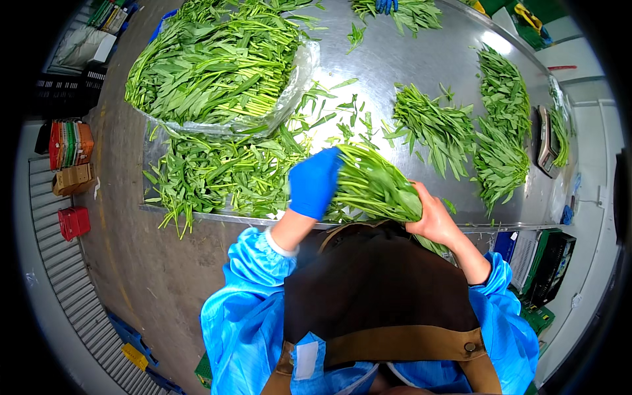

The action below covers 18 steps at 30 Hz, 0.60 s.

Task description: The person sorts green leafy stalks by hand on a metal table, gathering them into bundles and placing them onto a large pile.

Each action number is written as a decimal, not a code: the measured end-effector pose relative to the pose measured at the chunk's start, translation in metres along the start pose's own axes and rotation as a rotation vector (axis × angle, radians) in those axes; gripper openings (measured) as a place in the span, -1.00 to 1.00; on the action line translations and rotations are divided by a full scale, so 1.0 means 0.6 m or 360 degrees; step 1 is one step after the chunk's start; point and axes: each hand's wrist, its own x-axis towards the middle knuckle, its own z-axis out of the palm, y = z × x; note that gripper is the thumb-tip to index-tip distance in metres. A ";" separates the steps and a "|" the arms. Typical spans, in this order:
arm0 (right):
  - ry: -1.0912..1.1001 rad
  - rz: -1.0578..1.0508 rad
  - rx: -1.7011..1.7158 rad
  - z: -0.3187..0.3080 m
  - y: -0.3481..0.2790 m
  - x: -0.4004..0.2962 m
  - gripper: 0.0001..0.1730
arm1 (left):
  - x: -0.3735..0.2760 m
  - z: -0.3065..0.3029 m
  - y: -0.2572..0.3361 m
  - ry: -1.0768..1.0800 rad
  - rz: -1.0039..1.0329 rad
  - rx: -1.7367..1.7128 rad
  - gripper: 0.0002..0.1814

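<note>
A bunch of long-stemmed leafy greens (373,182) spans my two hands over the near edge of the steel table. My left hand (314,183), in a blue glove, closes round the stem end. Bare, my right hand (432,213) grips the leafy end at the right. Behind my left hand, a large heap of the same greens (217,69) lies in a clear plastic liner (296,84). Loose leaves and stems (227,173) cover the table's near left part. Sorted bunches lie to the right: one in the middle (434,123) and several in a row (503,118).
A scale (546,143) stands at the table's right end, with greens on it. Across the table (429,54), a blue-gloved hand (386,5) of another person touches more greens. The table's near edge runs just before my apron. Crates (548,266) stand below at the right.
</note>
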 end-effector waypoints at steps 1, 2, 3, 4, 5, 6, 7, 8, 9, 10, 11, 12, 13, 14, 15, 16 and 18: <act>-0.0004 0.0017 0.0043 -0.003 0.004 -0.001 -0.11 | 0.007 -0.010 -0.031 0.0198 0.0095 0.0222 -0.84; -0.0009 0.0003 0.0102 -0.006 0.008 -0.003 -0.10 | 0.012 -0.019 -0.067 0.0295 -0.0006 0.0259 -0.82; -0.0006 -0.0004 0.0160 -0.009 0.012 -0.008 -0.09 | 0.017 -0.026 -0.105 0.0388 -0.0101 0.0287 -0.79; -0.0015 -0.0018 0.0222 -0.011 0.014 -0.009 -0.08 | 0.022 -0.043 -0.142 0.0228 -0.0473 0.0118 -0.74; -0.0034 -0.0021 0.0275 -0.013 0.014 -0.010 -0.06 | 0.024 -0.055 -0.164 0.0066 -0.0843 -0.0054 -0.67; -0.0044 -0.0016 0.0327 -0.016 0.013 -0.013 -0.03 | 0.022 -0.056 -0.165 0.0117 -0.0648 -0.0084 -0.63; -0.0055 -0.0011 0.0379 -0.017 0.013 -0.014 0.00 | 0.016 -0.059 -0.164 0.0168 -0.0453 -0.0113 -0.58; -0.0066 0.0000 0.0398 -0.017 0.014 -0.014 0.00 | 0.011 -0.062 -0.161 0.0220 -0.0259 -0.0141 -0.54; -0.0076 0.0011 0.0416 -0.017 0.013 -0.014 0.00 | 0.008 -0.066 -0.147 0.0037 -0.0280 -0.0423 -0.50; -0.0093 0.0021 0.0434 -0.016 0.013 -0.012 0.01 | 0.006 -0.069 -0.122 -0.0145 -0.0305 -0.0702 -0.47; -0.0136 0.0026 0.0450 -0.015 0.015 -0.009 0.00 | 0.006 -0.070 -0.097 -0.0327 -0.0327 -0.0980 -0.43; -0.0187 0.0030 0.0468 -0.014 0.015 -0.004 0.00 | 0.005 -0.073 -0.072 -0.0563 -0.0138 -0.1010 -0.46; -0.0234 0.0037 0.0479 -0.012 0.016 0.000 -0.01 | 0.004 -0.067 -0.052 -0.0797 0.0056 -0.1043 -0.48; -0.0302 0.0085 0.0624 -0.008 0.017 0.001 -0.03 | 0.000 -0.051 -0.040 -0.0888 0.0115 -0.1033 -0.52; -0.0367 0.0129 0.0767 -0.006 0.019 0.003 -0.04 | -0.002 -0.037 -0.033 -0.0975 0.0179 -0.1021 -0.56; -0.0432 0.0175 0.0910 -0.004 0.020 0.005 -0.06 | -0.004 -0.027 -0.035 -0.0834 0.0112 -0.1046 -0.62; -0.0475 0.0247 0.1003 -0.010 0.027 0.005 -0.08 | 0.006 -0.042 -0.035 -0.0700 -0.0186 -0.1085 -0.67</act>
